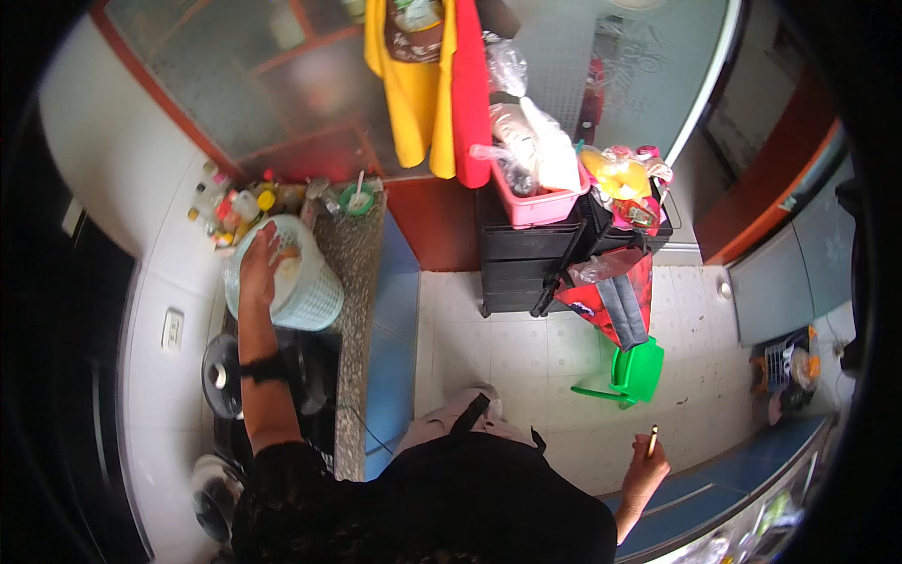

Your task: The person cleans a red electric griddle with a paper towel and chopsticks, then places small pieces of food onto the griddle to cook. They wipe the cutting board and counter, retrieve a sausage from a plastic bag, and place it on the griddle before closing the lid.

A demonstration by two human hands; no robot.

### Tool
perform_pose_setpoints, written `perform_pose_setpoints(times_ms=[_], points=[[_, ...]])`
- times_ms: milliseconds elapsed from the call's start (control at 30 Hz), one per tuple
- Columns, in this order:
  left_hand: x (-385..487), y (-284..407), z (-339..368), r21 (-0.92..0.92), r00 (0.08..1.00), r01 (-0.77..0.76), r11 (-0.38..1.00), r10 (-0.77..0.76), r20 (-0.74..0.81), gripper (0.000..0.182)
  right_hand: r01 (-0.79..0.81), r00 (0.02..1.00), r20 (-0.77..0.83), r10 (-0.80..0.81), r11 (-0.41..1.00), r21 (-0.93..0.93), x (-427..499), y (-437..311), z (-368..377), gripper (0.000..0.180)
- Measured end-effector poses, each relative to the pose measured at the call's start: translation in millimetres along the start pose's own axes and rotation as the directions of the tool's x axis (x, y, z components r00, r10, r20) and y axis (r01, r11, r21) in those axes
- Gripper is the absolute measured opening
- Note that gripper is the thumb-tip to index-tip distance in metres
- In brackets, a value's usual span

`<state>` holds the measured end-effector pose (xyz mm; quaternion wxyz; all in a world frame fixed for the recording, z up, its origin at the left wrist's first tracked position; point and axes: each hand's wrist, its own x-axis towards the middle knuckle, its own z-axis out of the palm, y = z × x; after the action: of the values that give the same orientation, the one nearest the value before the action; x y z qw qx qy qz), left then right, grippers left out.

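Note:
My left hand (259, 264) is at the mouth of a pale perforated plastic basket (320, 292) on the granite countertop (358, 310). Its fingers are extended over the opening; whether they touch the rim or anything inside is unclear. Some light and orange-brown contents show within the basket. Out to the right, above the floor, my right hand (648, 465) is closed on a short, slim, gold-coloured object (653, 440), whose kind I cannot tell. A green bowl (356, 200) with a white utensil stands beyond the basket.
Bottles and jars (243, 206) crowd the counter corner. A lidded pan (223, 376) sits on the black stove (313, 416). A pink bin (539, 208) tops a black drawer cart (525, 264). A green plastic stool (638, 370) stands on the floor below a red bag (609, 299).

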<state>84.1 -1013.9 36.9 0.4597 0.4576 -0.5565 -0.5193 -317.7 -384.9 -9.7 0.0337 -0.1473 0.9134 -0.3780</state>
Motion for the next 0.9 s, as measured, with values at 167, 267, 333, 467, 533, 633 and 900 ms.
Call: perform_pose_setpoints(times_ms=[167, 267, 333, 467, 533, 633, 900], points=[[-30, 61, 146, -0.601, 0.65, 0.468, 0.648, 0.208, 0.731, 0.087, -0.103, 0.971, -0.202, 0.13, 0.984, 0.143, -18, -2, -10, 0.026], [-47, 61, 241, -0.502, 0.504, 0.749, 0.433, 0.121, 0.855, 0.086, -0.131, 0.893, -0.361, 0.268, 0.923, 0.362, -43, 2, -19, 0.019], [-66, 39, 313, -0.341, 0.31, 0.827, 0.446, 0.145, 0.94, 0.082, -0.313, 0.871, -0.336, 0.358, 0.932, 0.182, -69, 12, -39, 0.008], [-147, -16, 435, -0.11, 0.03, 0.526, 0.843, 0.111, 0.993, 0.041, -0.382, 0.818, -0.515, 0.256, 0.911, -0.155, -143, 41, -61, 0.018], [-195, -32, 472, -0.013, 0.141, 0.248, 0.969, -0.022, 0.99, 0.023, -0.509, 0.75, -0.496, 0.438, 0.861, -0.01, -190, 45, -72, 0.015], [-279, -40, 510, 0.052, 0.02, 0.166, 0.985, -0.056, 0.998, 0.024, -0.61, 0.606, -0.591, 0.532, 0.788, 0.084, -249, 64, -91, 0.013], [-505, -14, 558, 0.252, -0.505, -0.091, 0.963, -0.263, 0.822, 0.068, -0.707, -0.101, -0.527, 0.844, 0.311, 0.634, -444, 211, -80, 0.021]])
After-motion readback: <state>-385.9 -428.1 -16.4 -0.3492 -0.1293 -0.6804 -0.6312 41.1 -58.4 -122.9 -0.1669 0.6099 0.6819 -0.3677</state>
